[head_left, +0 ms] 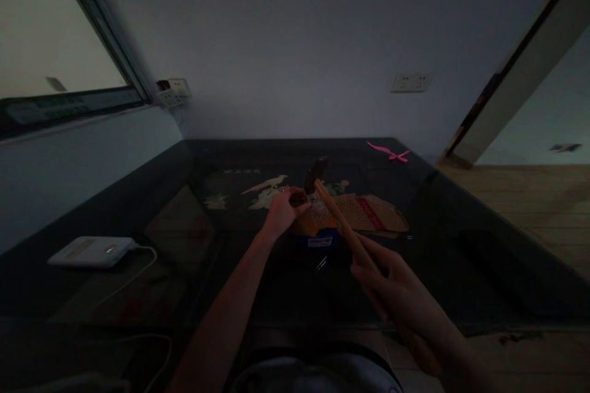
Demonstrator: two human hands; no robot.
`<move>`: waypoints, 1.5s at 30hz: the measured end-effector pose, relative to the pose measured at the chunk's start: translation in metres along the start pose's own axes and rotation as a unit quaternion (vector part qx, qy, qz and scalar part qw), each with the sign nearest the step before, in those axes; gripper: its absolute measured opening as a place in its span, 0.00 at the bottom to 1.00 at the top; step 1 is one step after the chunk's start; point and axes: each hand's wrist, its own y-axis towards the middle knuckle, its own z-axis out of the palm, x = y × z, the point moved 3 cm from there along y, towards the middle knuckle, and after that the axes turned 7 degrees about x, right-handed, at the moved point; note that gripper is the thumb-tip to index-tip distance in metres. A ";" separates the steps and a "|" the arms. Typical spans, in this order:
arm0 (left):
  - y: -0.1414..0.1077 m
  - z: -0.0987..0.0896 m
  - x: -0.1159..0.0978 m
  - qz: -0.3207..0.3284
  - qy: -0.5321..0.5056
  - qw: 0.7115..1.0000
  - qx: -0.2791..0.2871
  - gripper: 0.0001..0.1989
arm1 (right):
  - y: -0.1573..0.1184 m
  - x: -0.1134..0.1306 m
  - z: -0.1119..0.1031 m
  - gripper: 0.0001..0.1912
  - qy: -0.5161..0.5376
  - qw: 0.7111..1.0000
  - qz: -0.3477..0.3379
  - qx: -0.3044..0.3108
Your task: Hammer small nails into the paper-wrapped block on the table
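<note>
My right hand is closed round the wooden handle of a hammer. The dark hammer head is raised at the far end, just right of my left fingertips. My left hand pinches with thumb and forefinger over the left end of an orange and blue box; what sits between the fingertips is too dark and small to make out. Beside the box, partly behind the handle, lies a brown cardboard piece with a red band. Thin shiny slivers, perhaps nails, show in front of the box.
The dark glossy table bears a bird-and-flower picture. On the left lies a white power bank with a white cable. A pink ribbon is at the back right, a dark flat object at the right. Behind the table stands a wall.
</note>
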 end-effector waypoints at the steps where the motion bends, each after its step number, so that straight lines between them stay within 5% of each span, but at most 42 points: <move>1: 0.000 -0.001 -0.001 -0.009 0.006 1.000 0.000 0.08 | 0.000 0.000 0.000 0.32 0.001 1.000 -0.002 0.000; 7: -0.001 -0.002 -0.005 -0.056 0.056 0.997 -0.002 0.06 | 0.003 0.001 0.004 0.30 -0.001 1.000 -0.006 0.020; 31: -0.002 -0.002 -0.013 -0.071 0.059 0.996 -0.003 0.02 | -0.005 -0.007 0.000 0.32 0.012 1.000 0.013 -0.010; 40: 0.000 -0.006 -0.017 0.036 0.039 0.999 0.006 0.11 | -0.029 -0.027 -0.019 0.33 0.076 0.995 -0.006 -0.066; 45: -0.016 -0.026 -0.057 0.100 0.136 0.982 -0.083 0.10 | -0.052 -0.044 -0.027 0.36 0.139 0.980 -0.019 -0.141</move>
